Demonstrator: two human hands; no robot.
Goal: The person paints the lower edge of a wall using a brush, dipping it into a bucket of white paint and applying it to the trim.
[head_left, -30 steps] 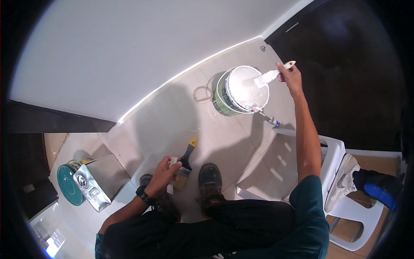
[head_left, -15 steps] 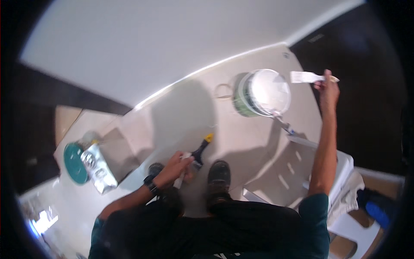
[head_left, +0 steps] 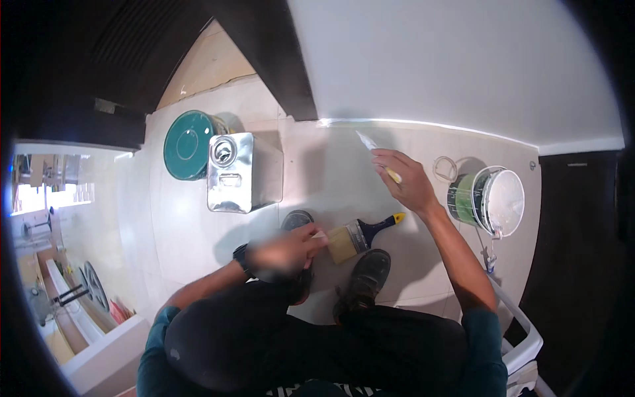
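Observation:
My right hand (head_left: 407, 182) is closed around a small paintbrush (head_left: 368, 140) with white, paint-coated bristles, which points at the base of the pale wall. Its pale yellowish handle end shows beneath my fingers. My left hand (head_left: 284, 251), partly blurred, is above the floor by my shoe. Its fingers pinch something whitish that I cannot make out. Just beside those fingertips is a wide paintbrush (head_left: 360, 238) with tan bristles and a dark, yellow-tipped handle; it seems to lie on the floor between my shoes. To the right stands a green-sided bucket (head_left: 466, 198) with a white top.
A silver metal can (head_left: 230, 175) and a tub with a green lid (head_left: 187, 145) stand at the left. A wire ring (head_left: 444, 169) is on the floor beside the bucket. White plastic furniture (head_left: 526, 331) is at the lower right. Dark door frames flank the wall (head_left: 463, 66).
My view has turned left. My right hand has brought the small paintbrush from the bucket's far side toward the wall base. My left hand remains low near the wide paintbrush.

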